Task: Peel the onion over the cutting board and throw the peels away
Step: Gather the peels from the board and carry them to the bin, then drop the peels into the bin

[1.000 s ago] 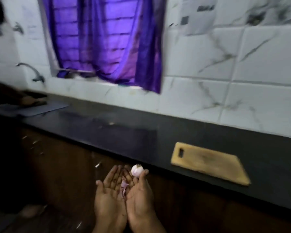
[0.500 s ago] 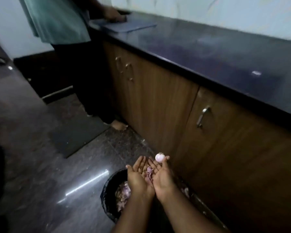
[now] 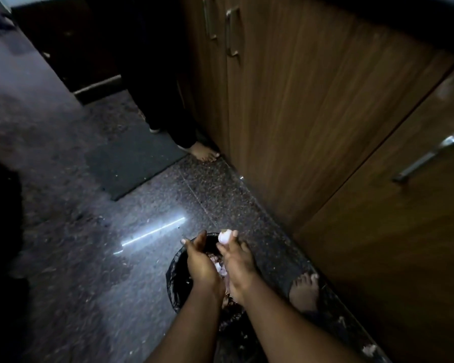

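Both my hands are over a black-lined bin (image 3: 174,279) on the floor. My right hand (image 3: 237,263) pinches a small peeled white onion (image 3: 224,236) between its fingertips, above the bin's far rim. My left hand (image 3: 201,263) is turned on edge beside it, fingers together and pointing forward, palm facing the right hand. Pale pink onion peels (image 3: 218,267) show in the gap between the two palms, falling or lying in the bin; I cannot tell which. The cutting board is out of view.
Brown wooden cabinet doors (image 3: 312,113) with metal handles (image 3: 427,158) stand close on the right. My bare foot (image 3: 304,292) is beside the bin. Another person's bare foot (image 3: 203,153) stands at the cabinet farther ahead, by a dark floor mat (image 3: 131,158). Peel scraps (image 3: 368,349) lie at the cabinet base.
My view has dropped from the counter to the floor. My cupped hands with peels and onion have come down over the bin and tilted apart, palms no longer facing up.
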A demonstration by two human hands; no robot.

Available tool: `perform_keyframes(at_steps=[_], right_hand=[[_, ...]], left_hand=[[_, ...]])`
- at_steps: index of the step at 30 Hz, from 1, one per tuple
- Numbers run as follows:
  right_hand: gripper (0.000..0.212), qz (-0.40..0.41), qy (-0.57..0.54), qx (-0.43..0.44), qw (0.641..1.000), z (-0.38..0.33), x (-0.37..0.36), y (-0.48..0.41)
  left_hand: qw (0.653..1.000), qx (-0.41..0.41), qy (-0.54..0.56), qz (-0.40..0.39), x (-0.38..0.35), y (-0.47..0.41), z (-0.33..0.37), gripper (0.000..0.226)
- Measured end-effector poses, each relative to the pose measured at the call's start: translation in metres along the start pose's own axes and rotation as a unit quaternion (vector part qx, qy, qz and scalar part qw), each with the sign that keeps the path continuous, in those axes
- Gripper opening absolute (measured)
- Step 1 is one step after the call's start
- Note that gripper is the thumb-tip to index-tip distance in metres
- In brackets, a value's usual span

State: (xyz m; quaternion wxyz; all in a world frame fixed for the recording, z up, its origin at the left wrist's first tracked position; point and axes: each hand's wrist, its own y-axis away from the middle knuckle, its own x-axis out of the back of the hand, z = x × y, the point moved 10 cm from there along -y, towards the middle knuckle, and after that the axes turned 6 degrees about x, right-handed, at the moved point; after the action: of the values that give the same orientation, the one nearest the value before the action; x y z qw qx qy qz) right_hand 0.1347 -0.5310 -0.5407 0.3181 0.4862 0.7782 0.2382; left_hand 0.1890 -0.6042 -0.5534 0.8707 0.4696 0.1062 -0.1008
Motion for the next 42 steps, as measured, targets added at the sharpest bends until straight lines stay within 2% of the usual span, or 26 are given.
perform_keyframes(at_steps=[3,5,8,11,15,16,19,21,23,27,31,35,37,39,41,42], right_hand=[[0.058,-0.036,-0.014,-0.03,0.999,0.014,-0.012,0.001],[0.06,-0.055,-0.051,-0.042,0.996,0.015,-0.014,0.002],[0.052,-0.068,-0.049,-0.029,0.996,0.005,-0.009,0.01],[0.044,-0.084,-0.013,-0.016,0.996,-0.011,-0.003,0.028],[0.01,-0.09,0.124,0.104,0.983,-0.075,0.038,0.064],[0.008,-0.078,0.168,0.141,0.973,-0.093,0.056,0.077],[0.03,-0.027,0.231,0.214,0.949,-0.143,0.123,0.131],[0.042,0.016,0.242,0.263,0.934,-0.178,0.172,0.188],[0.036,0.066,0.262,0.305,0.913,-0.204,0.217,0.25],[0.039,0.198,0.276,0.39,0.856,-0.25,0.298,0.396],[0.042,0.309,0.29,0.452,0.785,-0.287,0.365,0.526],[0.043,0.391,0.284,0.483,0.73,-0.327,0.424,0.598],[0.041,0.423,0.287,0.488,0.708,-0.346,0.451,0.612],[0.037,0.438,0.291,0.481,0.701,-0.36,0.477,0.613],[0.036,0.444,0.31,0.459,0.704,-0.371,0.495,0.603],[0.037,0.445,0.316,0.446,0.71,-0.374,0.502,0.597]], left_hand=[[1.0,0.008,0.0,-0.02,-0.006,-0.001,-0.001,0.081],[1.0,0.014,0.021,0.007,0.0,0.001,0.002,0.082],[0.999,0.031,0.012,0.023,0.001,0.007,-0.001,0.078],[1.0,0.021,-0.017,-0.014,-0.016,0.024,0.0,0.083],[0.999,0.005,-0.017,-0.032,-0.035,0.064,-0.006,0.083],[0.999,-0.004,-0.025,-0.035,-0.042,0.076,-0.012,0.081],[0.987,-0.113,-0.088,-0.073,-0.087,0.127,-0.025,0.066],[0.963,-0.183,-0.14,-0.14,-0.133,0.193,-0.038,0.058],[0.926,-0.242,-0.167,-0.237,-0.173,0.275,-0.049,0.057],[0.817,-0.353,-0.187,-0.417,-0.215,0.446,-0.078,0.064],[0.72,-0.396,-0.221,-0.526,-0.233,0.573,-0.117,0.045],[0.624,-0.412,-0.279,-0.603,-0.26,0.654,-0.164,0.051],[0.595,-0.4,-0.305,-0.627,-0.276,0.678,-0.183,0.053],[0.584,-0.372,-0.335,-0.639,-0.293,0.695,-0.198,0.049],[0.601,-0.297,-0.363,-0.647,-0.308,0.696,-0.215,0.048],[0.607,-0.261,-0.379,-0.648,-0.313,0.692,-0.223,0.057]])
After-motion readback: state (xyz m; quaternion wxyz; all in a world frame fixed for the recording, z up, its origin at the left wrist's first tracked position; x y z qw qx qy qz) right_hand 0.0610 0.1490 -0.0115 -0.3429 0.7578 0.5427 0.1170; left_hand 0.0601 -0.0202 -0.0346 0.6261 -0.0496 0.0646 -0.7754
